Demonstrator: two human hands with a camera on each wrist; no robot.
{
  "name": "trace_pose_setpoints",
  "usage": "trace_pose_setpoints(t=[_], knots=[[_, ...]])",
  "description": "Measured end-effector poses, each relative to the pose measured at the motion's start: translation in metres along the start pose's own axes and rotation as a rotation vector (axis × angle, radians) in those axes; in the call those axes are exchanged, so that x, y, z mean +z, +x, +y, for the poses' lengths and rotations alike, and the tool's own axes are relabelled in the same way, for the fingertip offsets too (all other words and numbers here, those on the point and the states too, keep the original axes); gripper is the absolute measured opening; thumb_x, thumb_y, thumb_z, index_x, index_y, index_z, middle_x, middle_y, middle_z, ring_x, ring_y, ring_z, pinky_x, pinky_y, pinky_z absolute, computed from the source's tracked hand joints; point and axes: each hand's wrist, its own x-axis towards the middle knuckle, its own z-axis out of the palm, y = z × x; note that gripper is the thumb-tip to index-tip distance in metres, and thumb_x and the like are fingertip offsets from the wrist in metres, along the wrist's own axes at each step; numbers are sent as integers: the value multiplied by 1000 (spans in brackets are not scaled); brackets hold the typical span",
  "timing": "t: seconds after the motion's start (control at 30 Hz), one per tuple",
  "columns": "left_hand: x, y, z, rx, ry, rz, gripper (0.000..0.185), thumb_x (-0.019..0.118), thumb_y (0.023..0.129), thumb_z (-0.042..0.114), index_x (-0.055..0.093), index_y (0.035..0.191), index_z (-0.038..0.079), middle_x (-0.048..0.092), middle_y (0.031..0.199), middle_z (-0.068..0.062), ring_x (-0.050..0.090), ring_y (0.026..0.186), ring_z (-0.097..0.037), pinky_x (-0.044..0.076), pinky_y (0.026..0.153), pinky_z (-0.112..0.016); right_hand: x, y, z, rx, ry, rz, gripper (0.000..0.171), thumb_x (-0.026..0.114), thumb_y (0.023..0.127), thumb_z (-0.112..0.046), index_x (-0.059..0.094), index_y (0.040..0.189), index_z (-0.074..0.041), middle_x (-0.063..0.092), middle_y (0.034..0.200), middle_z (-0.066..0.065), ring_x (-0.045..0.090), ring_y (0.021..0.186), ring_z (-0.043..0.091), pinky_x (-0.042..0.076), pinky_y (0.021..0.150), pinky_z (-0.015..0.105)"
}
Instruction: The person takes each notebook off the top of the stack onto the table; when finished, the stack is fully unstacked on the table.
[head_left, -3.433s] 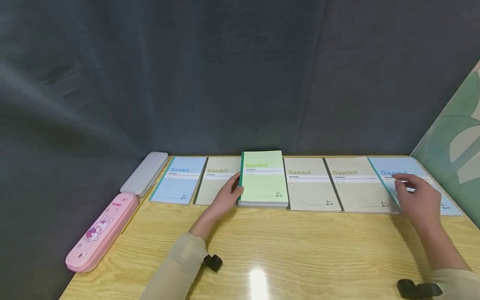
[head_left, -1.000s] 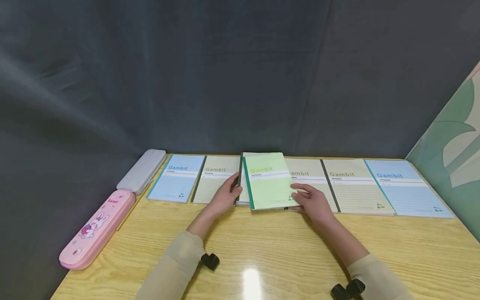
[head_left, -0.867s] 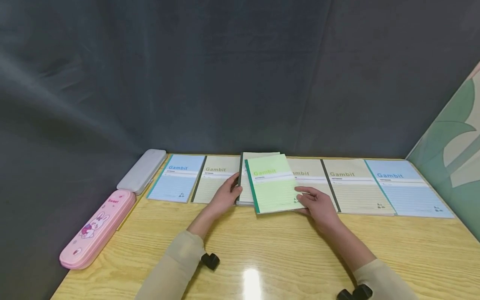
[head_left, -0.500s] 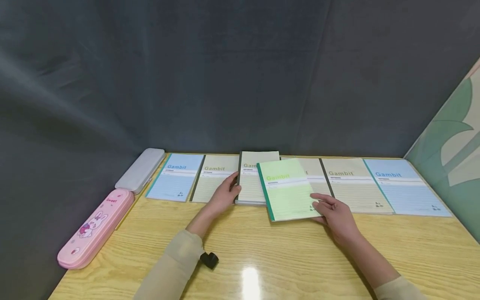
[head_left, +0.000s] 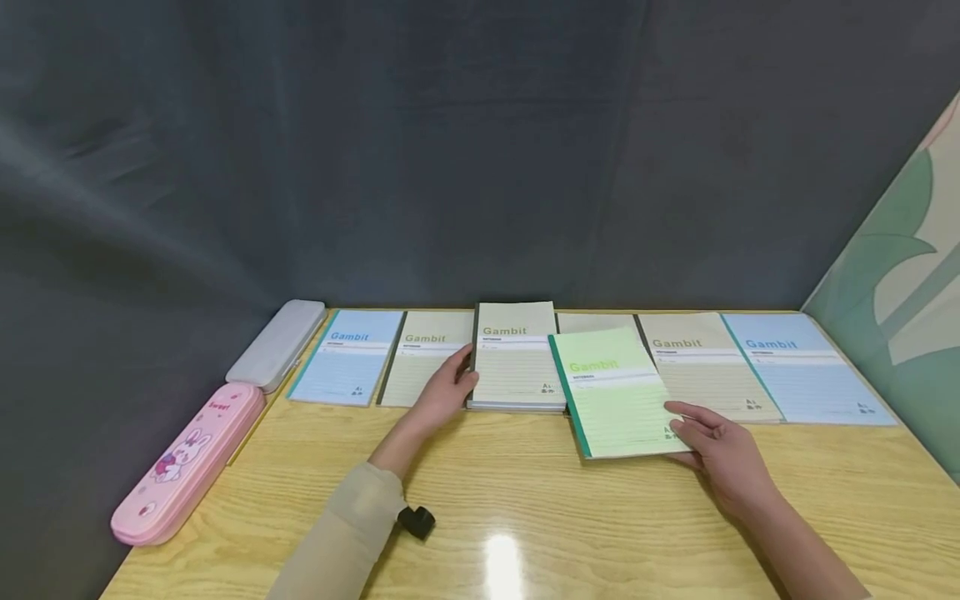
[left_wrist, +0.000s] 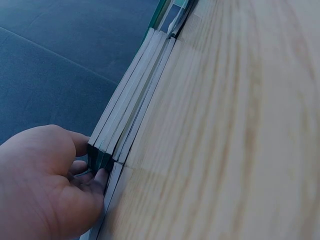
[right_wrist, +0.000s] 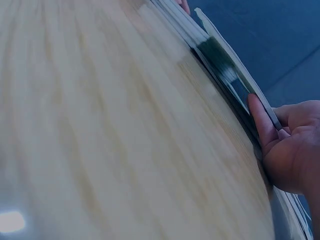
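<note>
In the head view my right hand (head_left: 723, 454) pinches the lower right corner of a pale green notebook (head_left: 618, 400), thumb above and fingers beneath. The right wrist view shows this notebook (right_wrist: 240, 65) tilted and raised over the row. My left hand (head_left: 442, 390) grips the spine side of a stack of notebooks (head_left: 516, 358), which has a beige one with a dark spine on top. Several page edges of the stack (left_wrist: 127, 95) show in the left wrist view, with my fingers curled at its corner. The green notebook partly covers a beige notebook (head_left: 596, 322) lying right of the stack.
Left of the stack lie a beige notebook (head_left: 427, 358) and a blue notebook (head_left: 347, 358); on the right, another beige notebook (head_left: 701, 367) and a blue notebook (head_left: 810, 367). A pink pencil case (head_left: 187, 467) and a grey-white case (head_left: 277, 346) line the table's left edge. A dark curtain (head_left: 480, 150) hangs behind.
My right hand has come left from the far-right blue notebook, taken the green notebook off the stack and drawn it right and nearer. A beige cover now tops the stack; my left hand stayed there.
</note>
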Motion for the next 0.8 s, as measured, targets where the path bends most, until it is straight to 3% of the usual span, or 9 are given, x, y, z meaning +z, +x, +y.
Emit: trace_pose_setpoints(t=[0.23,0.47,0.5,0.63,0.73,0.8], knots=[[0,-1,1,-3,12,7,59,48,109,17,23,161,8,31,161,-20,34,145,-34,33,117,-43,-25,-10,0,1,-59,-7,35,64,102,-20,64,135,-6,71,110,-14,71,93,9,61,76,33],[0,-1,-2,-18,12,-6,60,48,109,20,22,162,11,31,161,-17,34,146,-32,34,116,-42,-52,-23,2,34,-130,7,36,65,102,-23,66,134,-8,57,119,-26,70,95,7,61,77,34],[0,-1,-3,-15,14,-5,59,48,109,20,22,162,11,31,161,-17,34,146,-33,34,116,-43,-57,-25,2,47,-152,11,37,64,102,-24,66,135,-8,55,120,-26,70,95,6,60,78,35],[-1,0,-5,-10,29,4,59,48,109,20,23,162,12,31,161,-17,35,145,-34,35,116,-44,-76,-32,1,80,-303,6,36,62,103,-27,65,136,-13,48,137,-5,65,97,-5,60,80,35],[-1,0,-5,-13,33,3,59,48,109,21,23,162,13,31,161,-17,34,146,-33,35,116,-44,-91,-36,0,90,-363,1,33,60,104,-26,67,135,-16,53,132,-11,60,97,-12,60,80,34],[-1,1,-5,-12,31,1,59,48,109,21,23,162,13,31,161,-17,34,146,-33,35,116,-44,-101,-40,0,95,-363,6,32,61,104,-25,68,134,-17,53,122,-26,59,97,-13,60,80,34]])
